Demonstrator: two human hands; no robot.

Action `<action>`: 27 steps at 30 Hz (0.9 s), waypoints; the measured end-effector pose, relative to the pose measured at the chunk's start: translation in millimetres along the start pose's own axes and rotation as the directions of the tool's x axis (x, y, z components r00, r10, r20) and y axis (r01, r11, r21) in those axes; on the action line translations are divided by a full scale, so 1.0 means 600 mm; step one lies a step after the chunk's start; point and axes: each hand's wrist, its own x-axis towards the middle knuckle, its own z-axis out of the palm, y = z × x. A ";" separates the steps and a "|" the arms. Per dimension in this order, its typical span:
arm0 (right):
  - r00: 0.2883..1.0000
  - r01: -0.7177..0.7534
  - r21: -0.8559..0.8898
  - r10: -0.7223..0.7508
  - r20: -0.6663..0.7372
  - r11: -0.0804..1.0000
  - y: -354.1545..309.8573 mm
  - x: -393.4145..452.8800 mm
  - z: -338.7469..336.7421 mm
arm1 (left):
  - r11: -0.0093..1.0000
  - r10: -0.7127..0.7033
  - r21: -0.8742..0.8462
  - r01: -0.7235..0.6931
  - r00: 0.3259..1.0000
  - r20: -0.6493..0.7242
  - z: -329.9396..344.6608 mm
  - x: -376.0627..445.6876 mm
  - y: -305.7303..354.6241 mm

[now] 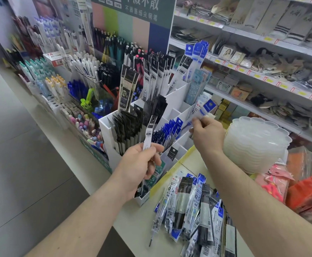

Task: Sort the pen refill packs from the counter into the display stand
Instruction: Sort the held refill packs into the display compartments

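The left hand [139, 164] is closed around a black-and-white refill pack [148, 134], thumb and fingers pinching its lower part so it stands tilted toward one o'clock, its top in front of the white display stand [112, 145]. The right hand [206, 134] pinches a blue-topped refill pack [205, 109] between thumb and fingertips at the stand's right-hand compartments, about twelve o'clock from the wrist. More packs lie in a loose pile [194, 210] on the counter [131, 221] at six o'clock, near its front edge. A stack of clear trays [257, 145] sits just right of the right hand, crowding that side.
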 end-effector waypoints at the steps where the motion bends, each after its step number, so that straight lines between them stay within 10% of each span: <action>1: 1.000 -0.003 -0.020 0.004 0.029 1.000 -0.003 0.001 0.006 | 1.000 0.002 0.002 -0.002 1.000 0.002 0.001 0.000 0.001; 17: 0.999 -0.047 -0.052 0.047 0.006 0.998 -0.002 0.022 0.011 | 1.000 -0.006 0.016 0.005 1.000 0.031 0.004 0.007 -0.001; 27: 0.892 -0.224 -0.243 0.299 0.340 0.944 0.013 0.047 0.046 | 1.000 -0.027 -0.009 0.028 0.996 0.089 0.022 0.013 0.010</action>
